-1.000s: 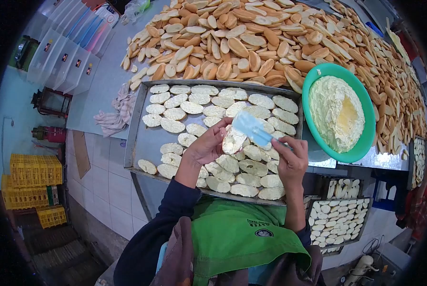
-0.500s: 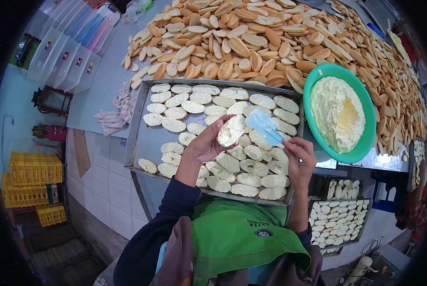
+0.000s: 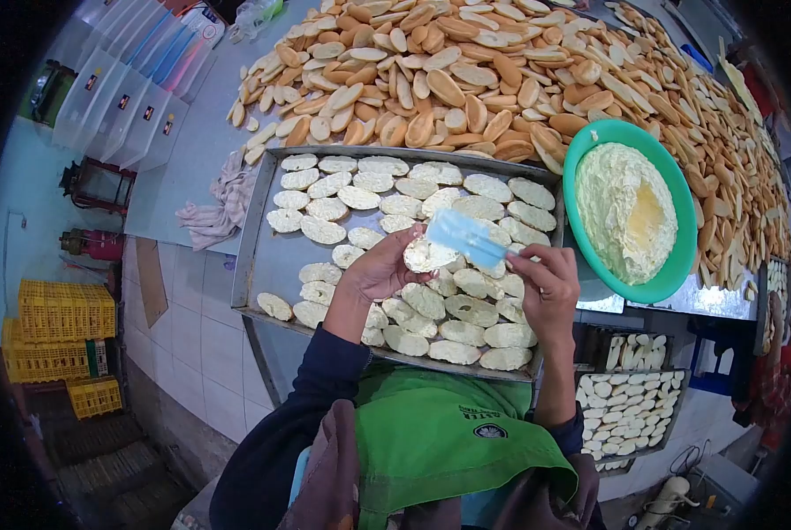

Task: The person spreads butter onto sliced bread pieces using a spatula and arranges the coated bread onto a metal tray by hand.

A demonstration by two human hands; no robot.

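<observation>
My left hand (image 3: 385,269) is closed around a slice of bread (image 3: 425,257) whose upper face is coated with pale cream. In my right hand (image 3: 547,287) is the handle of a light-blue spatula (image 3: 466,237). The blade lies over the upper part of the slice, partly hiding it. Both hands are above a metal tray (image 3: 256,238) holding rows of cream-coated slices (image 3: 328,209). Right of the tray stands a green bowl (image 3: 575,225) with a mound of pale cream (image 3: 621,203) inside, hollowed and yellower on one side.
A large heap of plain bread slices (image 3: 466,79) covers the far table. A crumpled cloth (image 3: 219,208) lies left of the tray. Filled trays (image 3: 630,411) stand lower right. Yellow crates (image 3: 67,311) and clear plastic bins (image 3: 104,106) are at left. Another person (image 3: 775,380) is at the right edge.
My right hand has moved the spatula left, so its blade now overlaps the slice more. My left hand holds the slice in nearly the same place.
</observation>
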